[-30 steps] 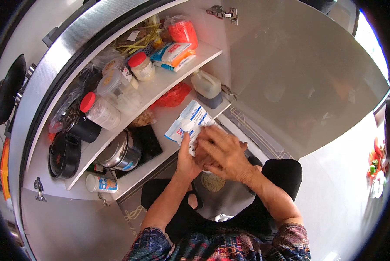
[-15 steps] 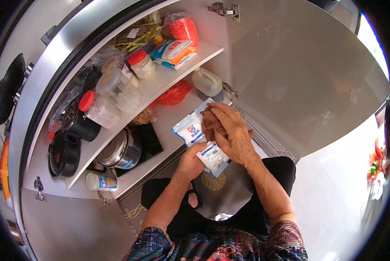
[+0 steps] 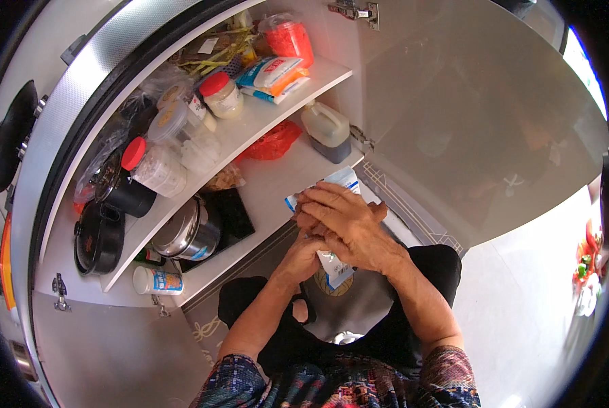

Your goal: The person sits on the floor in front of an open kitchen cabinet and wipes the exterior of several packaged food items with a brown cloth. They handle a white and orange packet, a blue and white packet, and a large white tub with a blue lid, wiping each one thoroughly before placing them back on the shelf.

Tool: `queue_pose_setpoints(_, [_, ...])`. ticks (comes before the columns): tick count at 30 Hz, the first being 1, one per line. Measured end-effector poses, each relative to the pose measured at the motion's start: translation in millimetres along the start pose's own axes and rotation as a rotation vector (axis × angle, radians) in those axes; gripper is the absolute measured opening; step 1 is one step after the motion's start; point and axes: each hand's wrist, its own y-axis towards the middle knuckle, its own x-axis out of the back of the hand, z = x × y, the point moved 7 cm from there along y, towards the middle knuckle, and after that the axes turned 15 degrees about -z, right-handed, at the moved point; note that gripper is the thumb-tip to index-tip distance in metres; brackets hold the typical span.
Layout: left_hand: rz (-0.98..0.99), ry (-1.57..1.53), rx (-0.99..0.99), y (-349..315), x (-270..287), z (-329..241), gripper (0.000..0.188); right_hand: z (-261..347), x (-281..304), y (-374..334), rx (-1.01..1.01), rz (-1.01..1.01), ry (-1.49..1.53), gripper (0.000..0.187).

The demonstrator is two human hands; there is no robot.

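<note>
A white and blue plastic packet (image 3: 336,269) is held out in front of an open cabinet, above my knees. My left hand (image 3: 299,258) grips its near left side, fingers closed. My right hand (image 3: 352,228) lies across the packet's middle with a brown cloth (image 3: 380,211) bunched under the palm and fingers. Both hands meet over the packet, so only its far end and near corner show. Beyond the hands, a jug (image 3: 327,132) with dark liquid stands on the cabinet's lower level.
The upper shelf (image 3: 250,122) bears red-lidded jars (image 3: 224,100), flat packets (image 3: 274,76) and black pots (image 3: 100,238). Below are a red plastic bag (image 3: 272,142), a steel pot (image 3: 190,232) and a white canister (image 3: 157,281). An open cabinet door (image 3: 481,129) stands at right.
My right hand with the cloth has come down and left over the packet, closer to my left hand. The packet has turned more upright, and its printed front is now mostly covered.
</note>
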Motion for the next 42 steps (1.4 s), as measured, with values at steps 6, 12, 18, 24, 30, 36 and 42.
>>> queue_pose_setpoints(6, [-0.071, 0.041, -0.001, -2, -9, -10, 0.058, -30, 20, -4, -0.152, -0.204, -0.271, 0.055])
queue_pose_setpoints(12, [-0.034, 0.033, -0.065, -3, -7, -11, 0.06, -9, 10, -6, -0.082, -0.106, -0.139, 0.054])
queue_pose_setpoints(18, [0.066, 0.163, -0.111, -3, 4, -2, 0.066, 19, -6, -8, 0.091, 0.033, 0.02, 0.051])
queue_pose_setpoints(24, [-0.076, 0.196, -0.082, -9, -15, -14, 0.068, 4, 3, -4, 0.037, -0.057, -0.064, 0.047])
queue_pose_setpoints(30, [-0.128, 0.112, -0.127, -8, -15, -21, 0.062, -19, 23, 1, -0.123, -0.3, -0.17, 0.051])
queue_pose_setpoints(36, [-0.047, -0.02, -0.12, -2, -5, -23, 0.053, -47, 20, -14, -0.349, -0.35, -0.141, 0.05])
queue_pose_setpoints(42, [-0.013, -0.222, -0.158, -7, -26, -38, 0.057, -9, 3, -9, -0.125, -0.201, -0.2, 0.05])
